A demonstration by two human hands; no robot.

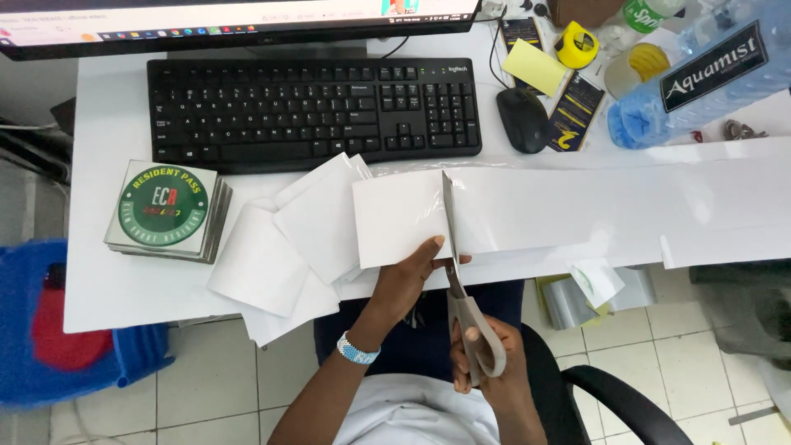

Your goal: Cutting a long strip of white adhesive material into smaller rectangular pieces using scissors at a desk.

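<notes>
- The right hand (pixel 486 363), low in the centre of the frame, is closed through the grey handles of a pair of scissors (pixel 461 284), fingers wrapped in the loops.
- The scissor blades point up the frame and stand partly open, set into the lower edge of a long white paper strip (pixel 577 210); the upper blade tip lies over the paper near its top edge.
- The left hand (pixel 408 280), just left of the scissors, pinches the strip's lower edge with fingers curled under and the thumb on top, holding the part left of the blades. A beaded blue-and-white wristband (pixel 357 350) sits on that wrist.
- The strip runs from the centre of the frame out to the right edge, lying across the front of a white desk (pixel 107 280).
- Left of the hands, several cut white sheets (pixel 288 247) lie overlapped and fanned, some hanging past the desk's front edge.
- Further left sits a stack of square cards (pixel 169 210) with a round green emblem on top.
- A black keyboard (pixel 313 111) fills the upper centre, below a monitor (pixel 239 25) along the top edge.
- A black mouse (pixel 521 119) rests right of the keyboard, a yellow sticky note (pixel 535 66) just above it.
- A clear blue-tinted water bottle (pixel 700 74) lies at the upper right.
</notes>
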